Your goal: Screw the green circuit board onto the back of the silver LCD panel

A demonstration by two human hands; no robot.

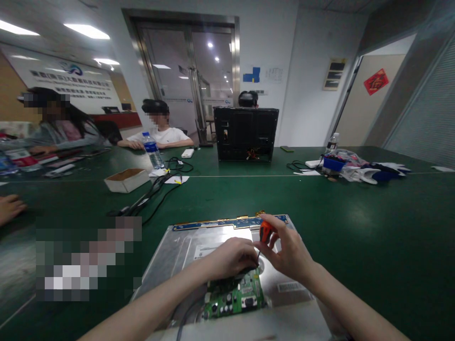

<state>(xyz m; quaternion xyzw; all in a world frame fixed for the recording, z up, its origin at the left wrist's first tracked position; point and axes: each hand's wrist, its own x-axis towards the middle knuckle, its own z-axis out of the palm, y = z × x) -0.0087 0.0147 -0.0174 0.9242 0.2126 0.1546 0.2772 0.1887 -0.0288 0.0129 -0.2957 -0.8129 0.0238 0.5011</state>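
Right grip pinched shut around orange screwdriver.

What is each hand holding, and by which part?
The right hand holds a screwdriver by its orange handle. The left hand lies curled over the green circuit board; whether it grips anything cannot be told.

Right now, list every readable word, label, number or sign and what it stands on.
Nothing reads clearly.
Wall banner: logo and characters, blurred.
Red diamond sign at the doorway: blurred.
Wall notice: too small.
Water bottle label: too small.
White label and barcode sticker on the metal panel: too small.
Green circuit board print: too small.
Orange screwdriver in the right hand: no text.
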